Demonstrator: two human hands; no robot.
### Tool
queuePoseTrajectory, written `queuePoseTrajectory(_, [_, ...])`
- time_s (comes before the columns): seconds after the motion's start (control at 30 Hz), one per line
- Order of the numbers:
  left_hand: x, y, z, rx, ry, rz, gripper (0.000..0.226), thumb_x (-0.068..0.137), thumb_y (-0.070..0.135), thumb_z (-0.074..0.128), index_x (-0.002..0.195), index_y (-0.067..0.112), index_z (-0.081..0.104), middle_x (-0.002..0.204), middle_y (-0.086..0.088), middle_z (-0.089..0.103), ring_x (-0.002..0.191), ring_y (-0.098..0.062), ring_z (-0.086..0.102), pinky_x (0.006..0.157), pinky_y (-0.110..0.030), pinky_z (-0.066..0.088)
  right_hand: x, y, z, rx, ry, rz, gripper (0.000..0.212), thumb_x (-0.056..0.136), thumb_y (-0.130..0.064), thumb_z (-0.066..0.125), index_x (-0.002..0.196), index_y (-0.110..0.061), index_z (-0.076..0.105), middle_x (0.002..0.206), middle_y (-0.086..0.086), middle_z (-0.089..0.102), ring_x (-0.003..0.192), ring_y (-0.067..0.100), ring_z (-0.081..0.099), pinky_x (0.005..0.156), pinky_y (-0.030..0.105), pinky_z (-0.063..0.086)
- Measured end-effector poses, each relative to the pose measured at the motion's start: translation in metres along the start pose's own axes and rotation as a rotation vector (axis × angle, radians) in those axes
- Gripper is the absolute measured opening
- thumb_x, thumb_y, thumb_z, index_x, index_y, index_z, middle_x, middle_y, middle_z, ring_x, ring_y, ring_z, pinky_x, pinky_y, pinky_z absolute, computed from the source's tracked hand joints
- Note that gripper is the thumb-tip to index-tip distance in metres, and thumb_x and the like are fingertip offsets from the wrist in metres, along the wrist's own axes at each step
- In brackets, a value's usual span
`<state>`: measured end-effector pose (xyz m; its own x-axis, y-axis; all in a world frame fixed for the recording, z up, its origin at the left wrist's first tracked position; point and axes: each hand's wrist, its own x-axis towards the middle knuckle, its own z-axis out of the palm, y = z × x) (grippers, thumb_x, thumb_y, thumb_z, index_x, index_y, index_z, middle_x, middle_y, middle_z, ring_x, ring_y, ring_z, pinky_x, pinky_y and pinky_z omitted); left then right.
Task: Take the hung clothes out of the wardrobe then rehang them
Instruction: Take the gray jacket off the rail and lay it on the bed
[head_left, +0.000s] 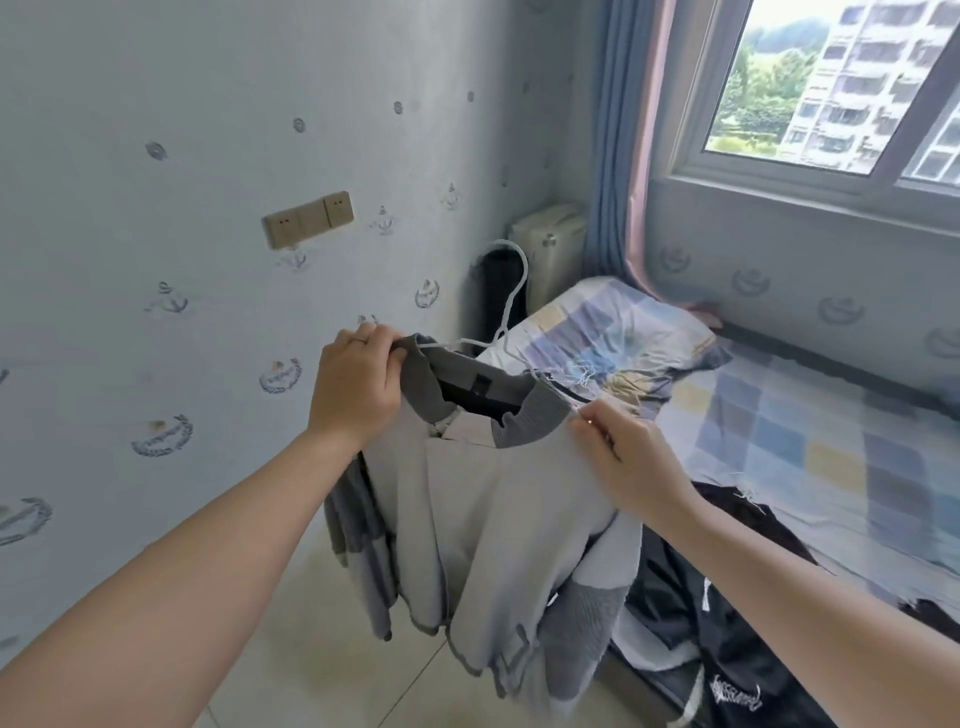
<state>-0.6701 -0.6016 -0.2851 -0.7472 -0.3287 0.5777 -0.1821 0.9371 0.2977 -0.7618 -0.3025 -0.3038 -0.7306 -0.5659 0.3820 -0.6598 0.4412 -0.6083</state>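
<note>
The grey jacket (493, 519) is held in the air in front of the person, above the tiled floor (270, 649) and just beside the bed (831, 441). It carries a white hanger (511, 301). A black label (480, 387) sits inside the back of the darker ribbed collar (530, 415); no writing can be read on it. A black garment (701, 623) lies over the bed edge with a white print near its lower end, which is too blurred to read. The long axis of the jacket runs vertically, from collar at top to hem at bottom, with both sleeves hanging down. The shoulder line runs from upper left to lower right in the view. The collar opening faces up toward the camera. The hanger hook points upward and away from the person, toward the room corner. The left hand (358, 387) pinches the left end of the collar between thumb and curled fingers. The right hand (631, 462) pinches the fabric just beside the right end of the collar in the same way. A checked pillow (613, 338) lies on the bed behind the jacket. A beige socket panel (307, 218) is mounted on the patterned wall (156, 156). A blue curtain (618, 156) hangs beside the window (810, 104).
</note>
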Motion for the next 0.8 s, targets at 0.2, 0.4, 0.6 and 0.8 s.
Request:
queuePoseTrajectory(0.2, [0.045, -0.026, 0.053, 0.024, -0.077, 0.035, 0.034, 0.097, 0.029, 0.037, 0.106, 0.010, 0.064, 0.099, -0.008, 0.065, 0.092, -0.036, 0.056, 0.081, -0.044, 0.041, 0.031, 0.022, 0.023, -0.033, -0.056, 0.139, 0.015, 0.098, -0.026, 0.055, 0.087, -0.022, 0.062, 0.060, -0.016, 0.046, 0.065, -0.007, 0.050, 0.055, 0.015, 0.033])
queuePoseTrajectory(0.4, [0.104, -0.011, 0.115, -0.011, -0.104, 0.084, 0.037, 0.097, 0.033, 0.037, 0.106, 0.012, 0.066, 0.100, -0.006, 0.065, 0.093, -0.033, 0.054, 0.082, -0.043, 0.037, 0.069, 0.082, 0.022, -0.027, -0.042, 0.227, 0.015, 0.098, -0.028, 0.055, 0.085, -0.026, 0.060, 0.059, -0.014, 0.046, 0.055, 0.001, 0.044, 0.055, 0.024, 0.031])
queuePoseTrajectory(0.6, [0.167, 0.013, 0.197, -0.026, -0.160, 0.123, 0.018, 0.099, 0.023, 0.050, 0.106, 0.015, 0.065, 0.101, -0.003, 0.065, 0.095, -0.031, 0.054, 0.080, -0.037, 0.031, 0.124, 0.167, 0.014, -0.052, 0.018, 0.292, 0.011, 0.097, -0.026, 0.057, 0.090, -0.021, 0.064, 0.064, -0.014, 0.052, 0.059, 0.003, 0.046, 0.063, 0.037, 0.045])
queuePoseTrajectory(0.8, [0.217, 0.034, 0.281, -0.005, -0.294, 0.130, 0.023, 0.098, 0.027, 0.047, 0.107, 0.015, 0.064, 0.104, -0.003, 0.065, 0.095, -0.029, 0.055, 0.076, -0.034, 0.030, 0.167, 0.260, 0.011, -0.064, 0.011, 0.331, 0.010, 0.094, -0.016, 0.061, 0.086, -0.015, 0.068, 0.076, -0.008, 0.056, 0.069, 0.015, 0.053, 0.068, 0.042, 0.049])
